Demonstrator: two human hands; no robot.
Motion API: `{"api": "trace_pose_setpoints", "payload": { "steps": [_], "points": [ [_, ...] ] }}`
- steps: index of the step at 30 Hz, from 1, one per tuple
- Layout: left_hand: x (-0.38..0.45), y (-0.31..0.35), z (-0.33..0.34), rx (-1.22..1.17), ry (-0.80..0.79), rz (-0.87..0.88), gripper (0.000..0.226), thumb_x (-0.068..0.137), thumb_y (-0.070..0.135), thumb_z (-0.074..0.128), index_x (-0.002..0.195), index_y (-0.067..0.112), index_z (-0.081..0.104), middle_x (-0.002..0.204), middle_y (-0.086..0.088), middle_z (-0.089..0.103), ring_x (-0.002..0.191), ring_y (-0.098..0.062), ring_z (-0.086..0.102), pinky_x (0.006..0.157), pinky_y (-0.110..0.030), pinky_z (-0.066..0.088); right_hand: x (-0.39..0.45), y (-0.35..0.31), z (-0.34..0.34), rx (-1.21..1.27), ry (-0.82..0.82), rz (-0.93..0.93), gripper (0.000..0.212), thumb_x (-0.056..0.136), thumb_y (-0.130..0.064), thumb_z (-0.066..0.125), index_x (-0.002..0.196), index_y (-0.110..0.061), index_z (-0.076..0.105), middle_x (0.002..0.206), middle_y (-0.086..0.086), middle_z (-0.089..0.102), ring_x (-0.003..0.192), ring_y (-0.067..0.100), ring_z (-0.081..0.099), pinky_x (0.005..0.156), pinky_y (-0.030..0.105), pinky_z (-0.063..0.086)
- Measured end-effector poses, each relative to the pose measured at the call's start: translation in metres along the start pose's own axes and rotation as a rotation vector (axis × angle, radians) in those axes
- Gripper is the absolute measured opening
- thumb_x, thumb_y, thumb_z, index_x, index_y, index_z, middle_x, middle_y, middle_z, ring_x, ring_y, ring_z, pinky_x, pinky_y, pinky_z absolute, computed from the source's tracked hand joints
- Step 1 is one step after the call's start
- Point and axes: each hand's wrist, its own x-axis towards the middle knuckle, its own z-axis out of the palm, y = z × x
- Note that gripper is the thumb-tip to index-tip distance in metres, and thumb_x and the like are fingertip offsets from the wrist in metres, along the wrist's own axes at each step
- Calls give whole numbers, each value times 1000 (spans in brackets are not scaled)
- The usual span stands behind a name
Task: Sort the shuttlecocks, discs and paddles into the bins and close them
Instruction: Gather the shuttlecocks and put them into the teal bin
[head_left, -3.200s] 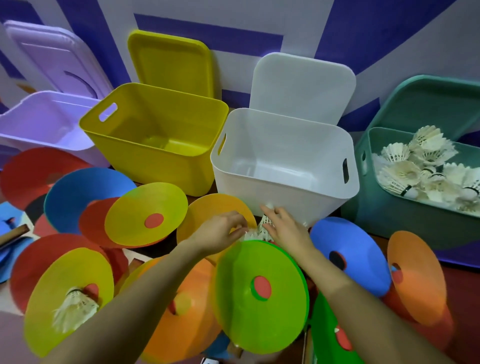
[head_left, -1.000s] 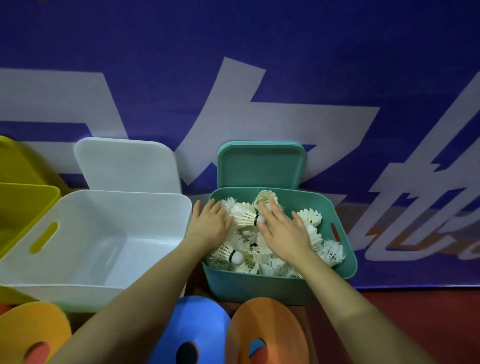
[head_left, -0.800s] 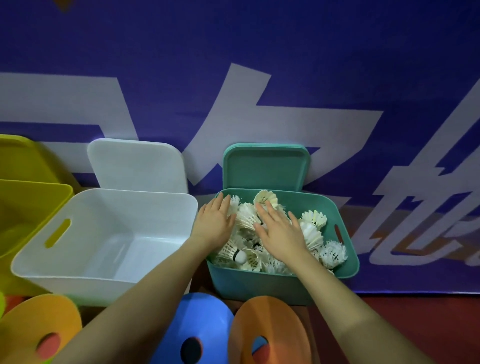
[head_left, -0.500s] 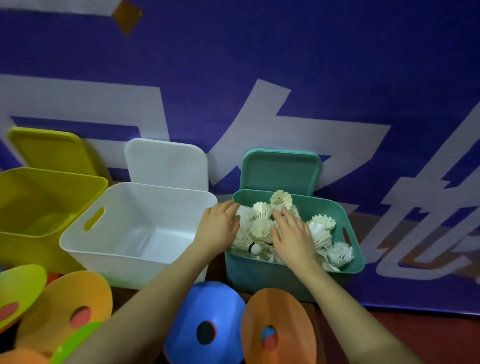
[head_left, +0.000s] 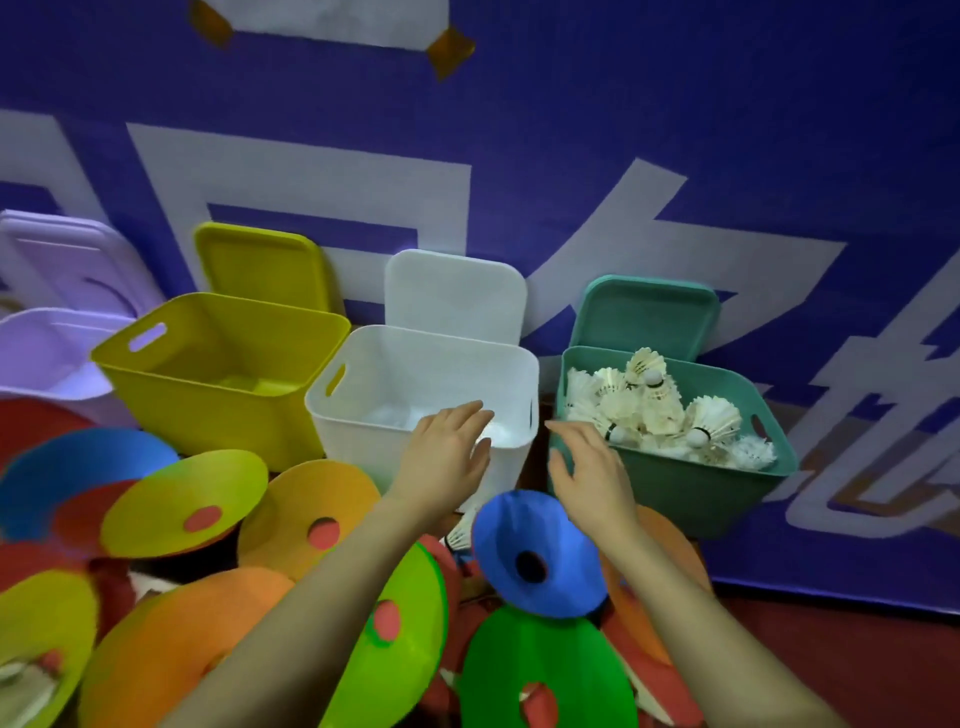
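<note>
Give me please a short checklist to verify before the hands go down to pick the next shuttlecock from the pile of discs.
1. Left hand free, fingers relaxed: ok.
2. Right hand free, holding nothing: ok.
3. Teal bin open, its lid leaning behind it: ok.
4. Room left in the teal bin: not ok, the shuttlecocks are heaped above the rim.
5. A loose shuttlecock in reach below the white bin, between the discs: ok, partly hidden.
6. More shuttlecocks under the blue disc: cannot tell.
</note>
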Motion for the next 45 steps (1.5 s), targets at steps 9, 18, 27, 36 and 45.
{"api": "trace_pose_setpoints", "payload": {
  "steps": [9,18,27,36,45],
  "points": [
    [-116,-99,-54,11,-85,-61,47,82,35,37,108,10,67,111,-10,67,98,-31,64,80,-42,50,-58,-113,82,68,-97,-15,33,89,-12,51,121,-13,60,120,6,58,107,27,57,92,38,45],
    [-201,-191,-95,35,-41,-297,40,84,27,45,115,10,63,121,-8,62,110,-32,56,86,-42,43,-74,-200,157,99,-261,-141,41,87,-29,42,122,-15,59,118,4,59,110,24,56,93,38,44],
    [-269,-248,-108,72,-59,-528,48,87,37,39,119,9,61,122,-9,60,111,-33,54,89,-42,41,-74,-260,235,122,-461,-387,34,93,-24,51,127,-19,55,124,0,55,115,21,51,95,35,35],
    [-331,-299,-102,218,-320,-670,54,95,35,47,144,20,31,147,-1,33,135,-23,30,105,-35,25,-94,-304,292,17,-619,-593,44,92,-36,55,133,-23,49,135,-4,50,125,17,41,102,33,18],
    [-364,-349,-101,289,-237,-457,21,71,27,62,89,20,71,66,2,64,52,-23,62,44,-28,45,-125,-347,344,-243,-606,-557,36,94,-43,45,128,-30,51,111,-6,65,113,18,47,99,38,8]
  ]
}}
